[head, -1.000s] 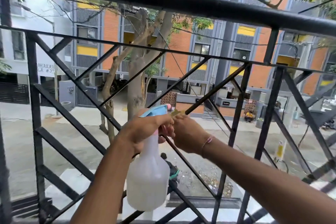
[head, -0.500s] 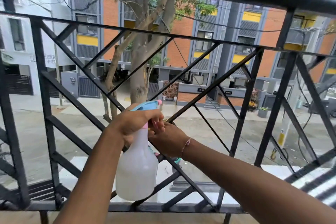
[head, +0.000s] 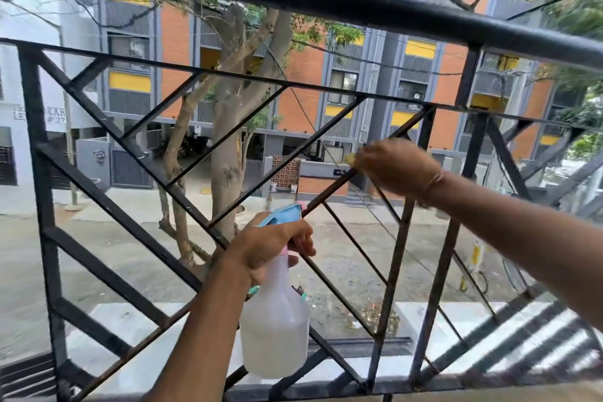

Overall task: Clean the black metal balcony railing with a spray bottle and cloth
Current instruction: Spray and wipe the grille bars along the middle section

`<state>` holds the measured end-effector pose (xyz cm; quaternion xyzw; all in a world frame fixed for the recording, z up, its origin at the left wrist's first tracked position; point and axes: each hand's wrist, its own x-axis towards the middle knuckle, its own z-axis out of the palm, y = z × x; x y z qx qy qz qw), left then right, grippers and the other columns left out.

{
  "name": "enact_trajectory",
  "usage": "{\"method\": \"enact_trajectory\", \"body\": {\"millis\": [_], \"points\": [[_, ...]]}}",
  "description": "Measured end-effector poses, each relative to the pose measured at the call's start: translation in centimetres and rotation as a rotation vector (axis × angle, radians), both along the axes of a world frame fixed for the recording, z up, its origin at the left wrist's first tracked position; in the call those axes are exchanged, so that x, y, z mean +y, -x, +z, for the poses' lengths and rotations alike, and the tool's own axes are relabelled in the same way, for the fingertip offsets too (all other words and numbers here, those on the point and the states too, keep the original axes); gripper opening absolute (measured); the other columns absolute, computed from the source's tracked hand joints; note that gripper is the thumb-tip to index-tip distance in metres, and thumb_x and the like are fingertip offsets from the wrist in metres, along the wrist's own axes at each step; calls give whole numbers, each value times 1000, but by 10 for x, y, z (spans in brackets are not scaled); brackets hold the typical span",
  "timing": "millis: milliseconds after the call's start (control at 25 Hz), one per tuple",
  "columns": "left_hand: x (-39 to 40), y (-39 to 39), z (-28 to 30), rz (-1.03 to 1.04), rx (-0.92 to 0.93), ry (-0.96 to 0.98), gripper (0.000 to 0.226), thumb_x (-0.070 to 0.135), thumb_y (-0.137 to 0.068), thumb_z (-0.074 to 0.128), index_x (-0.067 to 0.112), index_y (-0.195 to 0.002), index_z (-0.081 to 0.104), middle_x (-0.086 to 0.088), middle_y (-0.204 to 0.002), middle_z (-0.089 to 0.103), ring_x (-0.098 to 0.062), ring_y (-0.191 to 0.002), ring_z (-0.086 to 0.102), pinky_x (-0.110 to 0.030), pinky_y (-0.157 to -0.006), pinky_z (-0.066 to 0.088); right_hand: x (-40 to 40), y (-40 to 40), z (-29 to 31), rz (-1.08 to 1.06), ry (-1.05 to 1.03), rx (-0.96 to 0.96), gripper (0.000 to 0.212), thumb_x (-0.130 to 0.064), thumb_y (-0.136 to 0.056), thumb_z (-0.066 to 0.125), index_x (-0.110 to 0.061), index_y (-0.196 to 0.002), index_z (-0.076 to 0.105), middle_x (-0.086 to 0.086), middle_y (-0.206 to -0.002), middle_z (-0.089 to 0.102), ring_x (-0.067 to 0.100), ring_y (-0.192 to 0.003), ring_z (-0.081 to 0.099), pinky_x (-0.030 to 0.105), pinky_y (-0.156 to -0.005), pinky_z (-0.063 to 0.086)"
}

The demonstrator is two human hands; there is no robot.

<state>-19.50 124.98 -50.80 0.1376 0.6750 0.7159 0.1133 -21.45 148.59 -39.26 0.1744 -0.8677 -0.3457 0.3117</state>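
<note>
The black metal railing [head: 326, 0] fills the view, with a thick top rail and a lattice of diagonal bars below. My left hand [head: 270, 245] grips the neck of a translucent white spray bottle [head: 275, 330] with a blue and pink trigger head, hanging in front of the lower bars. My right hand [head: 396, 166], blurred, presses a small yellow cloth [head: 351, 158] against a long diagonal bar, up and to the right of the bottle. Most of the cloth is hidden inside the fist.
Beyond the bars lie a street far below, a tree trunk [head: 226, 153] and an orange and grey building [head: 326, 75]. A vertical post [head: 40, 192] stands at the left. The balcony floor edge [head: 489, 393] runs along the bottom right.
My right hand has slid up and to the right along the diagonal bar, away from the bottle's nozzle. The left hand still holds the bottle. The view tilted upward.
</note>
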Motion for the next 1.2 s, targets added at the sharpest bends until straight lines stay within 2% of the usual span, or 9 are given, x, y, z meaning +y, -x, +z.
{"method": "enact_trajectory", "body": {"millis": [160, 360, 480, 560, 720, 800, 920, 1080, 1200], "points": [[7, -3, -1, 24, 30, 5, 13, 10, -93, 63, 6, -81, 68, -10, -72, 72, -19, -73, 71, -25, -59, 45, 46, -17, 54, -156, 26, 160, 30, -7, -98, 41, -13, -118, 62, 7, -102, 70, 31, -85, 71, 41, -63, 61], [2, -2, -5, 59, 48, -8, 10, 8, -92, 64, 5, -84, 70, -12, -73, 72, -21, -73, 72, -25, -58, 45, 40, 2, 22, -139, 159, 295, 32, -5, -97, 36, -2, -116, 62, 17, -109, 68, 34, -104, 62, 43, -97, 51], [-6, 3, -6, 45, 58, 3, 10, 10, -93, 64, 6, -85, 69, -11, -74, 72, -22, -76, 73, -24, -55, 45, 11, 7, -12, -12, 197, 186, 44, -6, -94, 22, -8, -118, 59, 12, -107, 66, 29, -103, 60, 41, -96, 51], [-11, 5, -4, 43, 68, 6, 13, 9, -93, 64, 7, -81, 67, -10, -72, 70, -24, -77, 72, -24, -53, 44, -30, 1, -56, 73, 264, 44, 58, -7, -88, 12, -6, -132, 50, 14, -120, 58, 29, -115, 53, 42, -106, 45], [-25, 8, -9, 43, 84, 32, 14, 7, -87, 66, 5, -74, 64, -13, -67, 66, -30, -74, 67, -23, -49, 42, -110, 14, -144, 81, 183, -151, 50, -19, -99, 34, -2, -144, 43, 21, -139, 48, 37, -135, 38, 50, -123, 14], [-37, 10, -12, 78, 64, 51, 13, 7, -89, 66, 5, -75, 64, -12, -66, 65, -30, -75, 66, -23, -52, 44, -120, 29, -162, 140, 215, -196, 50, -23, -96, 30, -7, -137, 53, 18, -132, 55, 37, -130, 44, 48, -123, 16], [-59, 12, -13, 140, 87, 21, 18, 11, -79, 72, -6, -84, 70, -18, -71, 66, -31, -75, 62, -32, -66, 48, -126, 35, -175, 267, 189, -264, 61, -22, -90, 15, -7, -125, 63, 18, -116, 64, 38, -114, 56, 50, -115, 33], [-74, 17, -12, 158, 100, 30, 17, 1, -88, 63, 0, -73, 70, -21, -74, 66, -29, -73, 61, -24, -49, 48, -126, 37, -185, 346, 60, -330, 44, -16, -89, 58, -13, -133, 59, 11, -120, 66, 34, -113, 60, 43, -111, 40], [-78, 18, -10, 145, 90, 25, 10, 12, -75, 70, 2, -72, 69, -20, -76, 67, -30, -76, 65, -26, -52, 48, -133, 24, -157, 396, 212, -446, 31, -9, -93, 55, -11, -122, 65, 13, -109, 70, 35, -97, 65, 42, -85, 53]]}}
